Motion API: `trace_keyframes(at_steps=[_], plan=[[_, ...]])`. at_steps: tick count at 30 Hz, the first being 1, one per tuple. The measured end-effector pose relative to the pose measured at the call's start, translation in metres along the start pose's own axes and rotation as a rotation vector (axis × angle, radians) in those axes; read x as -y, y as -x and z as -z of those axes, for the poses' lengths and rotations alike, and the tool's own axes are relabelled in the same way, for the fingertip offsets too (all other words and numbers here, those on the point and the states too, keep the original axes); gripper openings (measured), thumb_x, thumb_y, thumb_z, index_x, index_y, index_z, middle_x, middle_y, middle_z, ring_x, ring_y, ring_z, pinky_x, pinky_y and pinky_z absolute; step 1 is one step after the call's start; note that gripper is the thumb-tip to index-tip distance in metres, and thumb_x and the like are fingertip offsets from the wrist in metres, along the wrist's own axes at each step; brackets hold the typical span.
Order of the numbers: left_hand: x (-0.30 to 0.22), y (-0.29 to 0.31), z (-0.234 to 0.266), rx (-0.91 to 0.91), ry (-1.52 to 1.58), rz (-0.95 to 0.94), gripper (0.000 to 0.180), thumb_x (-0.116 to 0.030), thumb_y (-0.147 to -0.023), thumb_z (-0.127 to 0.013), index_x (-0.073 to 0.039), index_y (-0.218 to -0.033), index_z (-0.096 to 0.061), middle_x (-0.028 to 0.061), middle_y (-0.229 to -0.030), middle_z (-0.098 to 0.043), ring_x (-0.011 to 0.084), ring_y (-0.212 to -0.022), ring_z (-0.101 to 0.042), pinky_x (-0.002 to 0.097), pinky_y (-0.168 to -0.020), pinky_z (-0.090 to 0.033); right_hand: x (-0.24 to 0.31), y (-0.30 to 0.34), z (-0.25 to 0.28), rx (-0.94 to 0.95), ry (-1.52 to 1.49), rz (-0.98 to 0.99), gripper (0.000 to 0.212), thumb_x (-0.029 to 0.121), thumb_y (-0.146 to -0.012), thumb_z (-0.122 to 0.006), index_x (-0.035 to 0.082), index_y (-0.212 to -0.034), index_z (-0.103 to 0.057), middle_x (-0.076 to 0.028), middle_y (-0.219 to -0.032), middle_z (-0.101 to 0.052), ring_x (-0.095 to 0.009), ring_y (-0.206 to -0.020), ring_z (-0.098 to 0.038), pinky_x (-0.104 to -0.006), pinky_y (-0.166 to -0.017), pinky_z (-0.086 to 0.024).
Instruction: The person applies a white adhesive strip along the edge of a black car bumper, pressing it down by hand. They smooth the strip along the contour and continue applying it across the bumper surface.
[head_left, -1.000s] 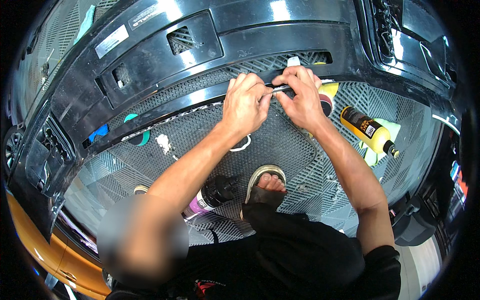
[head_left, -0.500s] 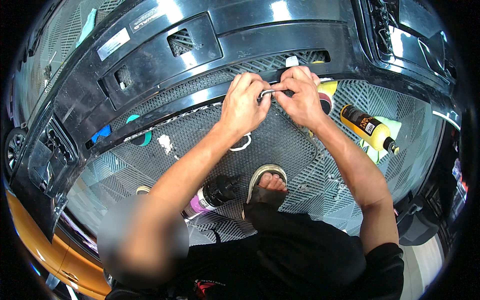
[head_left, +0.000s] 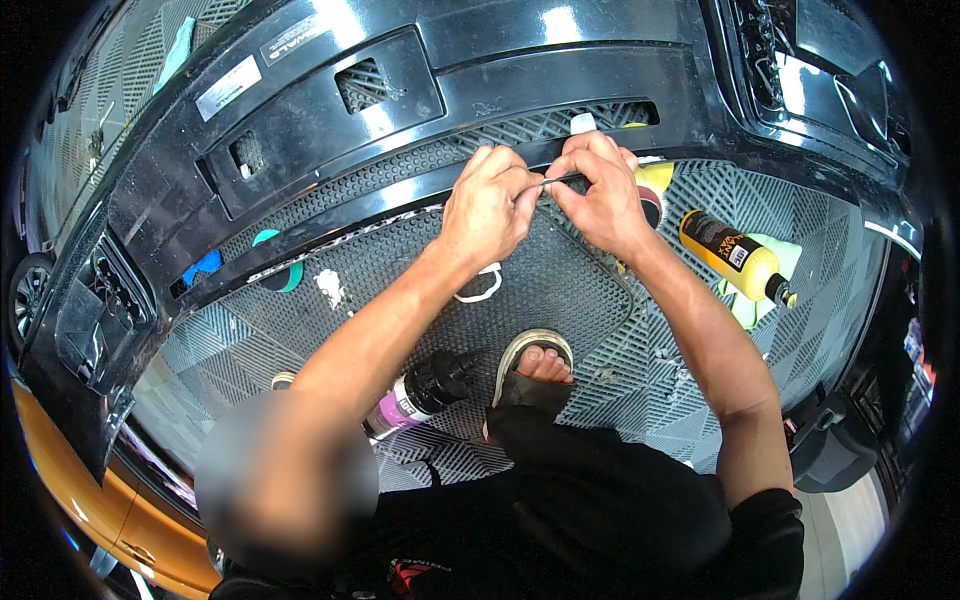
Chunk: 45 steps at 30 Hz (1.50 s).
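Observation:
A large black car bumper (head_left: 570, 75) curves across the far side, inner face toward me. My left hand (head_left: 488, 208) is closed in a pinch at its near lower edge, left of centre. Just to its right, my right hand (head_left: 603, 198) pinches too, thumb against fingers. Between the fingertips runs a thin dark strip (head_left: 556, 181), drawn nearly straight. Most of it lies hidden in my fingers, and I cannot tell whether it is joined to the bumper.
A yellow-and-black bottle (head_left: 725, 248) lies on a light green cloth (head_left: 785, 258) at right. A purple-labelled spray bottle (head_left: 410, 398) lies near my sandalled foot (head_left: 540, 365). Green round pad (head_left: 290, 277), blue cloth (head_left: 204, 266) and yellow pad (head_left: 655, 178) sit by the bumper. A black textured mat (head_left: 400, 300) covers the grid floor.
The strip showed as a small curved loop by my left fingertips; now it is pulled straighter between both hands. My left fingers have closed further over it. The hands have hardly shifted.

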<state>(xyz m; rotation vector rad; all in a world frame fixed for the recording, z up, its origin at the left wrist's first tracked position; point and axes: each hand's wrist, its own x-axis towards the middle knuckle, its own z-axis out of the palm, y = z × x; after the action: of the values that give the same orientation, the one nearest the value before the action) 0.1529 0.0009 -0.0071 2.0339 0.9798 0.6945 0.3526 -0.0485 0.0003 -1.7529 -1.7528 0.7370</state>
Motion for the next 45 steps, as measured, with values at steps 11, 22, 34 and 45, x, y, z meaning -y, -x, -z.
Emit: trace_keyframes(at_steps=[11,22,34,45], plan=[[0.003,0.002,0.003,-0.002,0.164,0.044,0.011,-0.003,-0.084,-0.085,-0.002,-0.090,-0.077,0.0112,-0.092,-0.068,0.0313,-0.088,-0.068,0.0421,-0.081,-0.057,-0.004,0.002,0.003,0.081,0.077,0.099,0.020,0.019,-0.085,-0.084,0.017,-0.106,-0.085,0.001,-0.107,-0.067,-0.023,-0.113,-0.058,-0.0455,-0.100,-0.034],[0.005,0.003,0.010,-0.056,0.062,-0.066,0.038,0.002,-0.085,-0.077,-0.003,-0.123,-0.078,0.0159,-0.115,-0.077,0.0264,-0.089,-0.074,0.0369,-0.083,-0.061,-0.003,-0.001,0.002,0.056,0.019,0.072,0.011,0.023,-0.085,-0.085,0.015,-0.093,-0.083,0.001,-0.103,-0.068,-0.022,-0.111,-0.060,-0.0451,-0.099,-0.033],[-0.008,0.003,0.013,-0.045,0.304,0.162,0.059,-0.002,-0.076,-0.073,-0.004,-0.135,-0.071,0.0158,-0.126,-0.071,0.0355,-0.101,-0.068,0.0452,-0.098,-0.057,-0.003,0.000,0.009,0.083,-0.040,0.082,0.011,0.020,-0.085,-0.084,0.014,-0.091,-0.078,-0.002,-0.106,-0.068,-0.025,-0.110,-0.060,-0.0460,-0.099,-0.034],[-0.004,0.001,-0.004,-0.013,-0.131,-0.055,0.026,-0.008,-0.083,-0.083,-0.007,-0.109,-0.081,0.0065,-0.107,-0.071,0.0309,-0.098,-0.064,0.0419,-0.088,-0.055,-0.010,0.012,0.019,0.032,-0.020,0.125,0.020,0.012,-0.089,-0.083,0.008,-0.108,-0.081,-0.009,-0.113,-0.071,-0.029,-0.109,-0.066,-0.0438,-0.100,-0.050]])
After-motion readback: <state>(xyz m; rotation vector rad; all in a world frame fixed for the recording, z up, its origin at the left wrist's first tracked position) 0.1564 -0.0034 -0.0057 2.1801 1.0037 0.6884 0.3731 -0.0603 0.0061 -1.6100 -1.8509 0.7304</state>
